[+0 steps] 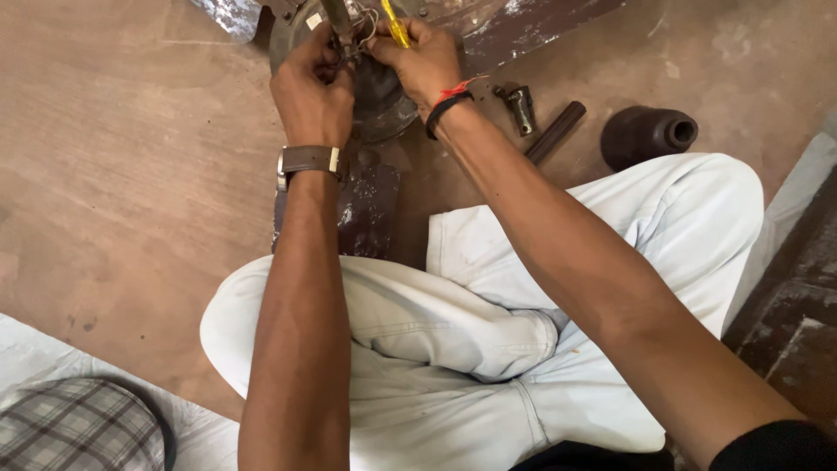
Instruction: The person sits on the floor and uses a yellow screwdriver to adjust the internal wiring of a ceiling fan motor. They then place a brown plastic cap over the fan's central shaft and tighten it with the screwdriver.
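Observation:
A dark, worn ceiling-fan motor housing (384, 100) lies on the floor at the top centre, with brown blades reaching out from it. My left hand (312, 92), with a brown wristwatch, grips the fan's central rod and wires (342, 30). My right hand (420, 57), wearing red and black wrist threads, holds a yellow-handled tool (395, 22) against the same bunch of wires. Both hands touch over the hub.
A fan blade (366, 205) runs toward my crossed legs in light trousers. A small metal fitting (521, 106), a dark rod (555, 131) and a dark bell-shaped cover (647, 133) lie to the right. Checked cloth (78, 427) sits bottom left.

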